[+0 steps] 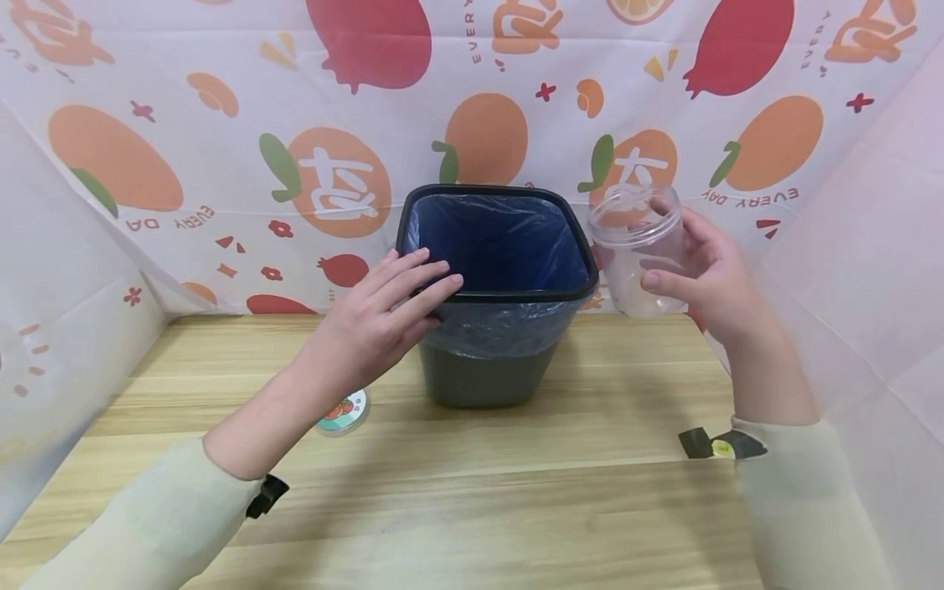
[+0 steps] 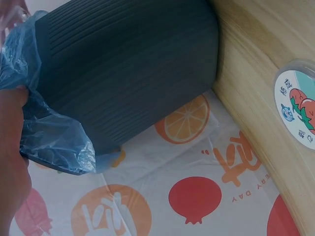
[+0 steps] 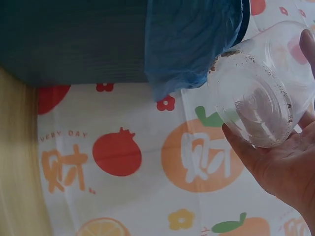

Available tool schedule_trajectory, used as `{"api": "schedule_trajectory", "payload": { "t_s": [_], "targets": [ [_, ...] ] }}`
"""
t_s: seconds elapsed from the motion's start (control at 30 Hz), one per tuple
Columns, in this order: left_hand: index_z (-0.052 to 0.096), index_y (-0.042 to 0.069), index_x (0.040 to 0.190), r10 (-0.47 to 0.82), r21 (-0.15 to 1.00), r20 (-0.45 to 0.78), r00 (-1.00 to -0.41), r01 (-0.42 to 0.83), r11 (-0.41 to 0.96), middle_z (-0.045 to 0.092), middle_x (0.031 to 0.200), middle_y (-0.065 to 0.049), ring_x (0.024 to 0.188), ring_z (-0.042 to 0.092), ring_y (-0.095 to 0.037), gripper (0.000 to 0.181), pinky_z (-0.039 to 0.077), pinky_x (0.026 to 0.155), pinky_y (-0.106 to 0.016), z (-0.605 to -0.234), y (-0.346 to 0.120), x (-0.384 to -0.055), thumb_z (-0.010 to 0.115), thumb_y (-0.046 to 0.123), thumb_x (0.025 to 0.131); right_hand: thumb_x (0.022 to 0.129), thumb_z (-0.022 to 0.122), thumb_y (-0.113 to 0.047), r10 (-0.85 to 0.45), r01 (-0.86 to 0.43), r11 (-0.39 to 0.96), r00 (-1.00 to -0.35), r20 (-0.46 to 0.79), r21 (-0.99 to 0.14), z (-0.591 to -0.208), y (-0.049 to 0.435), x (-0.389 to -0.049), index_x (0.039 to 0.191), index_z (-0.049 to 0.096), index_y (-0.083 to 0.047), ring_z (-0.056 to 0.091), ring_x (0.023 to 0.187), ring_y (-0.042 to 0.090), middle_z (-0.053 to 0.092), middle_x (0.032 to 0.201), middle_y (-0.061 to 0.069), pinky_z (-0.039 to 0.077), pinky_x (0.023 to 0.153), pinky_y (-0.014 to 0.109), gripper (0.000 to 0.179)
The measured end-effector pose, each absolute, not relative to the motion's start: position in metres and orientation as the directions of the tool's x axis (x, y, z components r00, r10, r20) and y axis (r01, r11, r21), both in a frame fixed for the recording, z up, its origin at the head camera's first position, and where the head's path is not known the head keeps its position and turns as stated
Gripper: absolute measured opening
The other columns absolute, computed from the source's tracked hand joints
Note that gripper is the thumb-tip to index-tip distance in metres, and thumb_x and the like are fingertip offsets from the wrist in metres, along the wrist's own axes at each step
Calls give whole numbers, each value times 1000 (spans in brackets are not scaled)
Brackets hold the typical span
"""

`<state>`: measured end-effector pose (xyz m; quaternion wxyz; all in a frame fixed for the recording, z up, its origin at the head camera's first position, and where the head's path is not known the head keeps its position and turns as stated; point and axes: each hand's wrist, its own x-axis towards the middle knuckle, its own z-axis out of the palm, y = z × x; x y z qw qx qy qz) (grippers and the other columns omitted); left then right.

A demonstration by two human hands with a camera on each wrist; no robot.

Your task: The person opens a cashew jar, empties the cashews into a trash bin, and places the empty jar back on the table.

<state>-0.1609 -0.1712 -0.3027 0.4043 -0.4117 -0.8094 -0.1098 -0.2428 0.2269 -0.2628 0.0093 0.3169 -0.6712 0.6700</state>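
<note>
A dark trash can (image 1: 483,381) lined with a translucent blue bag (image 1: 509,328) stands upright on the table. My left hand (image 1: 383,307) holds its near left rim, the fingers over the edge and the thumb low against the outside. In the left wrist view the thumb side of that hand (image 2: 11,147) touches the bag. Right of the can, my right hand (image 1: 711,274) grips a clear plastic jar (image 1: 642,262), raised above the table with its lidless mouth up and tilted toward the can. Dark specks ring the jar's base (image 3: 253,101) in the right wrist view.
A round lid (image 1: 345,414) with a fruit picture lies on the wooden table (image 1: 472,508), left of the can and partly behind my left forearm. Fruit-printed cloth (image 1: 243,172) hangs close behind the can, and pale cloth walls (image 1: 870,246) stand at both sides.
</note>
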Motion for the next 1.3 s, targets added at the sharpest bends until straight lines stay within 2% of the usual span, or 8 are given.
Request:
{"api": "schedule_trajectory", "payload": {
  "t_s": [0.13, 0.43, 0.77, 0.97, 1.1, 1.3],
  "targets": [
    [57, 12, 141, 581, -155, 739, -342, 753, 640, 61, 136, -15, 133, 51, -38, 67, 40, 109, -58, -303, -171, -162, 82, 5, 80, 83, 58, 22, -391, -441, -182, -788, 476, -879, -278, 228, -241, 150, 38, -5, 58, 123, 26, 52, 141, 17, 53, 98, 30, 75],
    [57, 10, 140, 578, -166, 748, -326, 751, 639, 62, 134, -16, 132, 52, -39, 65, 41, 108, -59, -305, -171, -163, 82, 4, 80, 89, 65, 8, -340, -425, -287, -793, 505, -859, -303, 231, -237, 151, 36, -8, 62, 120, 32, 47, 143, 19, 55, 96, 35, 70],
    [58, 9, 140, 571, -161, 753, -326, 750, 641, 62, 134, -16, 132, 52, -39, 65, 41, 109, -59, -306, -170, -163, 82, 4, 80, 88, 68, 4, -322, -396, -334, -805, 498, -855, -322, 237, -236, 150, 34, -12, 60, 119, 34, 46, 143, 19, 55, 96, 45, 73],
    [57, 9, 140, 572, -159, 751, -329, 752, 640, 61, 135, -16, 132, 51, -39, 66, 41, 109, -58, -306, -171, -162, 82, 4, 80, 85, 72, 4, -320, -398, -339, -803, 502, -852, -332, 240, -236, 150, 32, -9, 61, 118, 34, 46, 141, 19, 57, 93, 43, 77],
    [58, 10, 140, 572, -156, 752, -329, 754, 638, 61, 135, -16, 132, 52, -39, 65, 41, 109, -58, -305, -171, -162, 82, 4, 80, 86, 69, 6, -322, -389, -328, -810, 489, -861, -338, 244, -235, 151, 30, -6, 60, 120, 32, 44, 144, 18, 56, 95, 43, 76],
    [58, 10, 140, 573, -159, 751, -327, 753, 638, 62, 135, -16, 132, 52, -39, 65, 41, 108, -58, -304, -171, -162, 82, 5, 80, 89, 65, 8, -333, -374, -309, -819, 468, -874, -349, 247, -233, 151, 30, -8, 60, 122, 30, 41, 148, 17, 55, 96, 39, 73]
  ]
}}
